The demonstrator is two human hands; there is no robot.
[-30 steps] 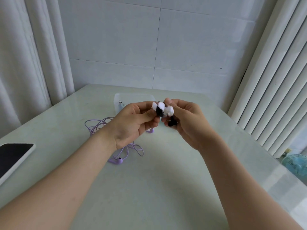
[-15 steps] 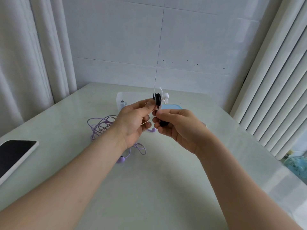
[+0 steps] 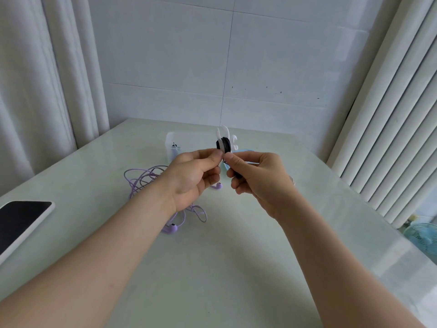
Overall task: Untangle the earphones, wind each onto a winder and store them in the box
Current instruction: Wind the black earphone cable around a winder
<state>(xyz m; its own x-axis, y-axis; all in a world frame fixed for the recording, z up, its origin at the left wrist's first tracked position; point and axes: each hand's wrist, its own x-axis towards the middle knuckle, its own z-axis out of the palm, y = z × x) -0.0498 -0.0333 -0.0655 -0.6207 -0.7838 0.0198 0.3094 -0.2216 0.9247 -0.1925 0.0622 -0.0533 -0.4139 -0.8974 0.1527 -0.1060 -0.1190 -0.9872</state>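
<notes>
My left hand (image 3: 191,177) pinches winder (image 3: 219,136) rim, right hand (image 3: 259,178) pinches black cord (image 3: 226,145). Cord light, floppy; I'd grip near end.

No text, label, brand, number or sign can be read anywhere in the view. The phone (image 3: 17,222) at 9 o'clock on the desk (image 3: 236,256) shows only a dark, blank screen, and the box (image 3: 170,144) at 12 o'clock carries no legible marking.
</notes>
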